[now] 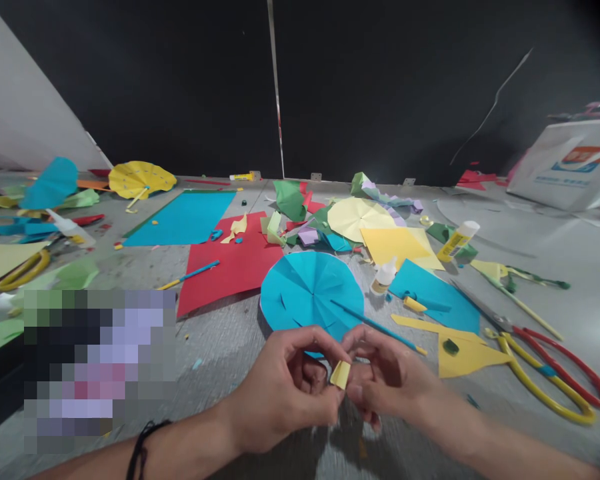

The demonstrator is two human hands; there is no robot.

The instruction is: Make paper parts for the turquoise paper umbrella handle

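Note:
Between the fingertips of both hands is a small folded piece of pale yellow paper point(341, 375). My left hand point(295, 383) pinches it between thumb and forefinger. From the other side, my right hand point(387, 373) closes its thumb and fingers on the paper's right edge. Just beyond the hands lies a pleated blue paper disc point(300, 287), its near edge partly hidden by my fingers. A thin blue rolled paper stick point(380, 323) with a yellow tip rests across the disc's right side and the table.
Scissors point(545, 373) with red and yellow handles lie right, beside yellow paper scraps point(465, 353). A glue bottle point(384, 277) and glue stick point(459, 241) stand farther back. Red paper point(230, 273) and a blue sheet point(183, 218) spread left. A dark panel point(190, 87) borders the back.

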